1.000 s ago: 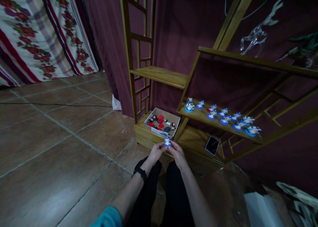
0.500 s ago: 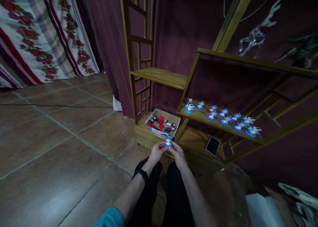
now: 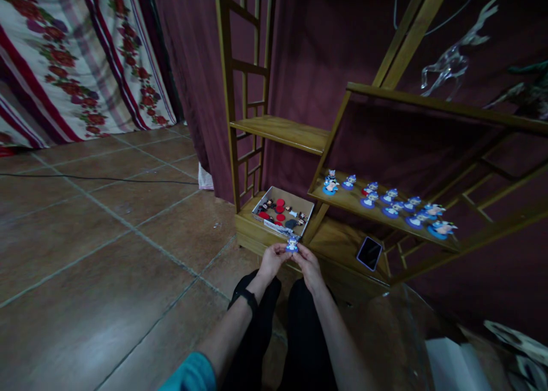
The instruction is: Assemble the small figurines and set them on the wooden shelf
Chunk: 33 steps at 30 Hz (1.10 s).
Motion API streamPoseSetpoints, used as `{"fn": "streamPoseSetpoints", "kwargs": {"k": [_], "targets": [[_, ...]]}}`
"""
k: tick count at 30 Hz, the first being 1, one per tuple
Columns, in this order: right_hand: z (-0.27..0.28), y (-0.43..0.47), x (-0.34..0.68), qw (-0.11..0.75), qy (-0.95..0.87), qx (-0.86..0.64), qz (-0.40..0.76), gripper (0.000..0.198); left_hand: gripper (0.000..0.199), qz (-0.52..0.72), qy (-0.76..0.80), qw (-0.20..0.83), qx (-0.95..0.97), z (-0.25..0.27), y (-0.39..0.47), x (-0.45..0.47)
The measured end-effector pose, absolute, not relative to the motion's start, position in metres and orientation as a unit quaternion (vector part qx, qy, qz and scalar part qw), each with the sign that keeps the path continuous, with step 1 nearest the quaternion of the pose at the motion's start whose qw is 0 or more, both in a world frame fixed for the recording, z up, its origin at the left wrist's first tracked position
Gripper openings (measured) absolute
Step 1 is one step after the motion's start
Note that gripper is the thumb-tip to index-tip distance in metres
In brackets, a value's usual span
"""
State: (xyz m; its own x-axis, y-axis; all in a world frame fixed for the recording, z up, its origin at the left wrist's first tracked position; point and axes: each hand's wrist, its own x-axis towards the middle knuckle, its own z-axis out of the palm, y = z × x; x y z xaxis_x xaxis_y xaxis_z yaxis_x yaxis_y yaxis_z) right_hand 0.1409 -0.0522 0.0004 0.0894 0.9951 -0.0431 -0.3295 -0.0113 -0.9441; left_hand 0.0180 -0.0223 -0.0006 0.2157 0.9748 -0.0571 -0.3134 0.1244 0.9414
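Between my fingertips is a small purple-and-white toy figurine (image 3: 291, 244) on a round purple base, held upright. My left hand (image 3: 274, 261) pinches it from the left, and my right hand (image 3: 307, 265) grips its right side. Just beyond my hands, a shallow cardboard box (image 3: 266, 224) holds loose figurine parts and red round bases (image 3: 280, 202). Several similar figurines (image 3: 390, 195) stand in rows on the wooden shelf (image 3: 346, 201) to the right, on purple, blue and red bases.
A phone (image 3: 369, 253) lies on the lower shelf at the right. A clear glass deer (image 3: 449, 63) stands on the upper shelf. An open wooden shelf (image 3: 278, 131) sits above the box. A black cable (image 3: 98, 178) crosses the tiled floor at left; a white box (image 3: 449, 359) is at lower right.
My view has turned slightly left, so the shelves appear shifted to the right. Both hands keep the figurine in nearly the same place.
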Motion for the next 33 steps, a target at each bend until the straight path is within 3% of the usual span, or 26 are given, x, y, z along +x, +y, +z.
{"fn": "streamPoseSetpoints", "kwargs": {"k": [7, 14, 24, 33], "targets": [[0.003, -0.053, 0.141, 0.596, -0.370, -0.445, 0.556, 0.049, 0.051, 0.484, 0.374, 0.658, 0.439, 0.000, -0.023, 0.018], [0.008, -0.057, 0.141, 0.584, -0.359, -0.430, 0.587, 0.047, 0.045, 0.478, 0.374, 0.644, 0.465, 0.000, -0.023, 0.017], [0.005, -0.054, 0.142, 0.585, -0.357, -0.410, 0.601, 0.046, 0.036, 0.488, 0.443, 0.522, 0.542, -0.007, -0.024, 0.019], [0.003, -0.053, 0.143, 0.589, -0.350, -0.415, 0.598, 0.047, 0.039, 0.470, 0.458, 0.478, 0.583, 0.002, -0.032, 0.019]]}}
